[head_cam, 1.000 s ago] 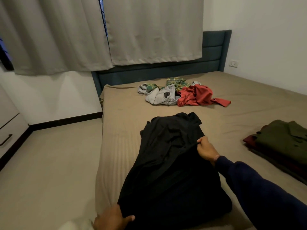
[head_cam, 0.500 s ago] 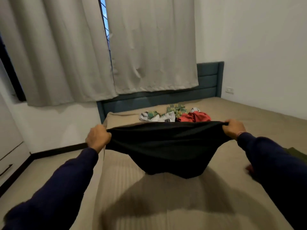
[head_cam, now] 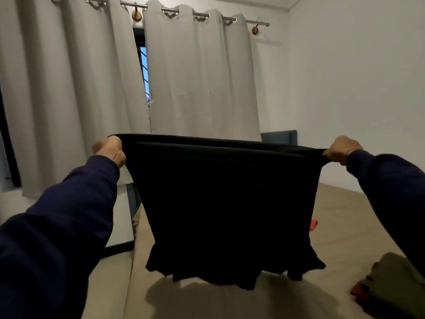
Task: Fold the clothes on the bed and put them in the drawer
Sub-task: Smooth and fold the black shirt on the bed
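Two hands hold a black garment (head_cam: 226, 203) stretched out in the air above a bed (head_cam: 345, 217). The left hand (head_cam: 110, 150) has its fingers curled tight around the garment's top left corner. The right hand (head_cam: 340, 149) has its fingers clamped on the top right corner. Both arms wear dark blue sleeves (head_cam: 69, 217). The garment's top edge is pulled taut between the hands, and the cloth hangs down with its lower edge just above the tan sheet, casting a shadow there. A folded stack of clothes (head_cam: 395, 284), olive green over dark red, lies on the bed at lower right. A scrap of red cloth (head_cam: 313, 224) shows farther back, just right of the garment. Grey curtains (head_cam: 197, 77) hang behind the bed.
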A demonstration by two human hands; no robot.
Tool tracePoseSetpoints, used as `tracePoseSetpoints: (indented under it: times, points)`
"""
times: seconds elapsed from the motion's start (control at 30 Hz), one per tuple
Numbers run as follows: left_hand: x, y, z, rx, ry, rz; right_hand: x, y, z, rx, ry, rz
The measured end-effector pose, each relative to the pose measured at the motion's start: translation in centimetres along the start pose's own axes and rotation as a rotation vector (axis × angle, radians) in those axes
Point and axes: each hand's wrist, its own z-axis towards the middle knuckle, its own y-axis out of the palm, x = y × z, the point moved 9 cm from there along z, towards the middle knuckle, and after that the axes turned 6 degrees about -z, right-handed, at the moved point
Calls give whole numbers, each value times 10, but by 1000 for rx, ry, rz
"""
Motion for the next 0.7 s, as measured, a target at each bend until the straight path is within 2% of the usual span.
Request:
tracePoseSetpoints:
  times: [0.07,0.1,0.2,0.23,0.3,0.37,0.43,0.57,0.63,0.7]
  points:
    - [0,1,0,28,-5,-20,-4,-5,4,-34,23,69]
    - [-1,4,2,31,-11,-7,-7,-3,7,-102,47,187]
    - [-8,3,2,23,-55,34,-16,25,-1,-427,180,740]
    - [-16,3,5,10,-118,37,-21,29,-5,-501,206,876]
    - [-30,6,6,-56,-226,31,-26,33,-2,-559,198,987]
    - [-45,9,7,-110,-281,75,-31,41,3,-597,143,1000]
    - [-54,16,8,-150,-276,144,-28,53,13,-558,134,932]
    - [-73,31,23,-299,-328,182,-6,65,34,-350,224,523]
    - [-94,42,52,-329,-398,196,-9,81,54,-354,198,349]
    - [-111,49,86,-293,-398,171,-19,99,71,-365,170,396]
